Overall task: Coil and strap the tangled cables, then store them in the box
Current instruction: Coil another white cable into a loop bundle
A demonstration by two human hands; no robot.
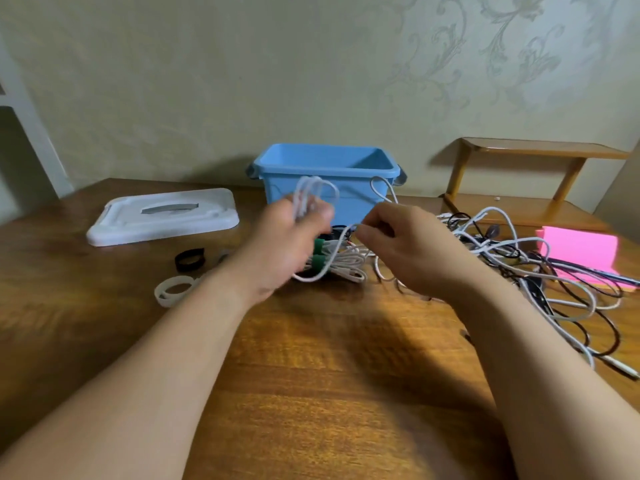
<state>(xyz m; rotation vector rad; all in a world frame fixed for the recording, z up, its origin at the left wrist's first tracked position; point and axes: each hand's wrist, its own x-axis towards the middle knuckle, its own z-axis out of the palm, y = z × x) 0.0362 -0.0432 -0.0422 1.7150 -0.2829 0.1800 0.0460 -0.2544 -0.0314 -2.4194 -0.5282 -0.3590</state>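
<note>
brown wooden surface [311,375]. blue box [284,188] at back centre, white lid [162,216] flat to its left. black strap loop [189,259] and white strap loop [173,289] in front of the lid. coiled white cables [346,265] with green straps in front of the box. tangled cables [554,271] on right, partly over pink pad [581,247]. small wooden shelf [519,202] back right.

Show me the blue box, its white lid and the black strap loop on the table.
blue box [346,171]: head view, on the front rim.
white lid [138,224]: head view, on the flat top, left of the grey handle.
black strap [188,265]: head view, on the near side of the loop.
</note>
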